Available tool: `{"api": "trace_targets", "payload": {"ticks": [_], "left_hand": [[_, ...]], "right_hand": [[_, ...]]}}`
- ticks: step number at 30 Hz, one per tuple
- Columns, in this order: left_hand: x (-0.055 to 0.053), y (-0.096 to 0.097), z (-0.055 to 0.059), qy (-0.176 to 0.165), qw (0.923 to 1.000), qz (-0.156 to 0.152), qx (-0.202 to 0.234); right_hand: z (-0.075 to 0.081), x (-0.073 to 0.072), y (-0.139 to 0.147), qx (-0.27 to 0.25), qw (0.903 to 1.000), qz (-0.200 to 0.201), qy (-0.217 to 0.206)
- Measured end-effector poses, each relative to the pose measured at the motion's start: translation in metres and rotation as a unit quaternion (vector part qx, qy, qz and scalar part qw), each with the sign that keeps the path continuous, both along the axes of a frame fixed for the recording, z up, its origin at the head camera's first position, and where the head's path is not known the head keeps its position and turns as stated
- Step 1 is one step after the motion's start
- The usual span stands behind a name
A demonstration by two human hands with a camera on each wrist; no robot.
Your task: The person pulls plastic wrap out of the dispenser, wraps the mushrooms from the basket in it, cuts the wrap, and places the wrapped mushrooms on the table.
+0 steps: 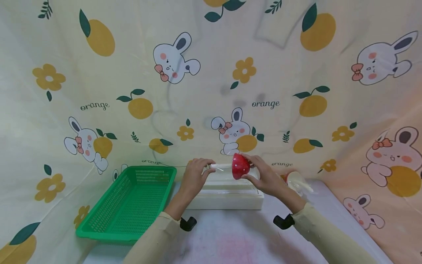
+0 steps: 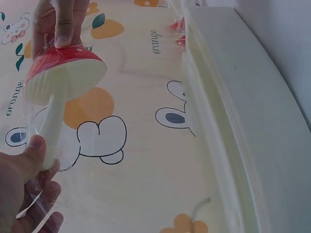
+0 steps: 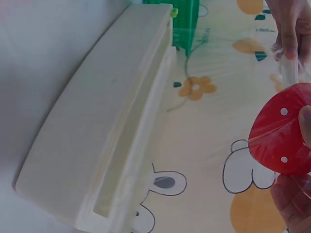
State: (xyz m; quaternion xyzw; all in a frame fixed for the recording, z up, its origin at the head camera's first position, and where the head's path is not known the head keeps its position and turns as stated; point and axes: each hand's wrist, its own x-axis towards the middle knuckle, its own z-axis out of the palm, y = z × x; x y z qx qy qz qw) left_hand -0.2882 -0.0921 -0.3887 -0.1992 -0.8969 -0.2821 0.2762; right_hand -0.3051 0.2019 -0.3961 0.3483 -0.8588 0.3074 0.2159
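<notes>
A toy mushroom (image 1: pixel 240 167) with a white-dotted red cap and a pale stem is held sideways above a long white box (image 1: pixel 227 201). Clear plastic film wraps it, wrinkled over the cap (image 3: pixel 277 131) in the right wrist view. My left hand (image 1: pixel 195 174) pinches the lower end of the stem (image 2: pixel 54 124) through the film, thumb on one side and fingers on the other. My right hand (image 1: pixel 263 176) grips the cap from its rounded top, thumb and fingers spread around it.
To the left stands a green plastic basket (image 1: pixel 126 236) with perforated walls. A film-wrapped thing (image 1: pixel 296 182) with some red on it lies right of the box. Behind the table hangs a cloth (image 1: pixel 204 99) printed with rabbits and oranges.
</notes>
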Motion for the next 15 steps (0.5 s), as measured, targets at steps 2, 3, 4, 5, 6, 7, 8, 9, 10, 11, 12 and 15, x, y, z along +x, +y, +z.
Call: {"api": "trace_targets", "payload": {"ticks": [2,3,4,5,6,7,8,9,10,11,12,15], "left_hand": [[0.0,0.0,0.002,-0.002,1.0,0.002,0.0],[0.0,0.0,0.003,-0.003,1.0,0.003,-0.001],[0.0,0.0,0.004,-0.004,1.0,0.003,-0.001],[0.0,0.0,0.005,-0.004,1.0,0.004,-0.001],[0.0,0.0,0.007,-0.004,1.0,0.002,0.002],[0.0,0.001,0.008,-0.003,1.0,0.001,0.003],[-0.001,0.001,0.009,-0.001,1.0,0.001,0.004],[-0.001,0.001,0.01,0.0,1.0,0.001,0.003],[-0.001,0.001,0.011,0.001,1.0,0.0,0.004],[-0.001,0.001,0.012,0.003,1.0,0.0,0.003],[-0.001,0.001,0.013,0.003,1.0,-0.001,0.003],[-0.002,0.001,0.016,0.006,1.0,-0.001,0.002]], "right_hand": [[0.001,0.0,0.0,-0.004,1.0,0.004,0.0],[0.003,0.0,0.0,-0.005,1.0,0.005,-0.001],[0.004,0.0,0.0,-0.007,1.0,0.007,-0.001],[0.005,0.0,0.0,-0.009,0.9999,0.008,-0.002],[0.005,-0.001,0.0,-0.01,0.9999,0.009,-0.001],[0.006,-0.001,0.0,-0.01,0.9999,0.009,-0.001],[0.007,-0.002,0.0,-0.01,0.9999,0.008,0.0],[0.007,-0.002,0.001,-0.01,0.9999,0.007,0.0],[0.008,-0.003,0.001,-0.009,0.9999,0.007,0.001],[0.008,-0.003,0.001,-0.008,0.9999,0.006,0.004],[0.009,-0.004,0.001,-0.006,1.0,0.004,0.006],[0.013,-0.005,0.001,-0.005,0.9999,0.005,0.013]]}}
